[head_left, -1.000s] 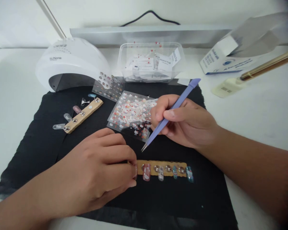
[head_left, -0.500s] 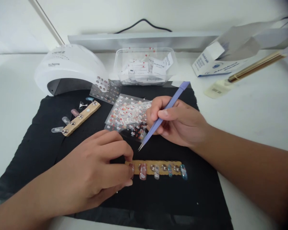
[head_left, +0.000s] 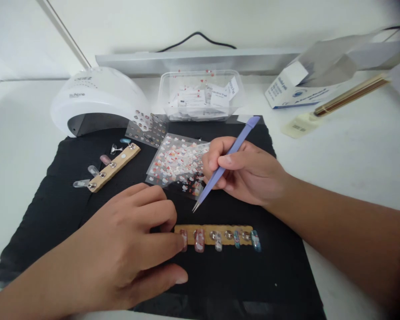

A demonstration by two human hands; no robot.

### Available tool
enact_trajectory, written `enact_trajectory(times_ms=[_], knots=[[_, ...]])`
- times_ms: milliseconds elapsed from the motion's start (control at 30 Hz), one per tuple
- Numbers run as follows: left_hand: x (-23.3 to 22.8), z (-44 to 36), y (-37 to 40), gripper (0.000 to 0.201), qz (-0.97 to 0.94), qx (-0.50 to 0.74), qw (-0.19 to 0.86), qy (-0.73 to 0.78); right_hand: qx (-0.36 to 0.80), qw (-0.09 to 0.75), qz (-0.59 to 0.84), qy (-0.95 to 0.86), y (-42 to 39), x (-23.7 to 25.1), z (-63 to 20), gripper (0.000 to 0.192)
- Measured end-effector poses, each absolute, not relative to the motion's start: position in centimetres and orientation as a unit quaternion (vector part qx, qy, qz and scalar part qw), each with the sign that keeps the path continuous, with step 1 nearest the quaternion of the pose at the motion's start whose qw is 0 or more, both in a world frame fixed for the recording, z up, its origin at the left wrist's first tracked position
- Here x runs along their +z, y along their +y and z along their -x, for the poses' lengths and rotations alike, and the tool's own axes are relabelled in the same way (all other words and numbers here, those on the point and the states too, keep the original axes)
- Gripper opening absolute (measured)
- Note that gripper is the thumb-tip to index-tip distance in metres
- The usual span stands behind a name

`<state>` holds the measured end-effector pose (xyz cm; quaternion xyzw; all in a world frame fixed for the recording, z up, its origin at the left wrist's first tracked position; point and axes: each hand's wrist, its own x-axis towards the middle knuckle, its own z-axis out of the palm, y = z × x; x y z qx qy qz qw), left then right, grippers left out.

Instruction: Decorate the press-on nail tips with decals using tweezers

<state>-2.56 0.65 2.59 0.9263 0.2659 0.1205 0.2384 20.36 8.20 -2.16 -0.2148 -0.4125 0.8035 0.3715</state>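
Observation:
Purple tweezers (head_left: 225, 162) are pinched in my right hand (head_left: 250, 171), their metal tips pointing down over the black mat (head_left: 240, 280). Below the tips lies a wooden nail stand (head_left: 205, 229) with a row of decorated false nails, pink, clear and teal. My left hand (head_left: 133, 244) is open at the stand's left end, thumb apart from the fingers. Its index fingertip touches or overlaps the leftmost pink false nail (head_left: 184, 240). Beyond my hands, sticker sheets (head_left: 176, 162) with small cartoon prints lie on the mat, partly covered by my right fingers.
A second wooden stand (head_left: 116, 171) with false nails sits at the left, near a white nail lamp (head_left: 100, 95). At the back are a clear plastic tub (head_left: 200, 113) of packets, a white pad box (head_left: 296, 91) and a reed diffuser (head_left: 302, 124).
My left thumb has moved down and away from the leftmost nail, so the fingers are apart. My right hand and the tweezers have barely moved.

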Motion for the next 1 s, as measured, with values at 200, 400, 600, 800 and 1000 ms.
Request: enact_trajectory(times_ms=[200,400,600,800,1000], knots=[[2.75,2.55,0.23,0.008,-0.937,0.119,0.2,0.259,0.807,0.371,0.215,-0.406,8.35,-2.16,-20.34,0.01],[2.98,2.43,-0.18,0.012,-0.939,0.102,0.189,0.269,0.813,0.372,0.205,-0.399,8.34,-2.25,-20.32,0.01],[2.99,2.37,-0.18,0.016,-0.936,0.091,0.184,0.285,0.819,0.38,0.192,-0.385,8.37,-2.33,-20.29,0.012],[3.02,2.42,-0.2,0.014,-0.935,0.087,0.175,0.294,0.814,0.388,0.186,-0.391,8.42,-2.44,-20.13,0.012],[3.13,2.67,-0.39,0.008,-0.931,0.068,0.182,0.308,0.804,0.408,0.176,-0.395,8.36,-2.37,-20.21,0.014]])
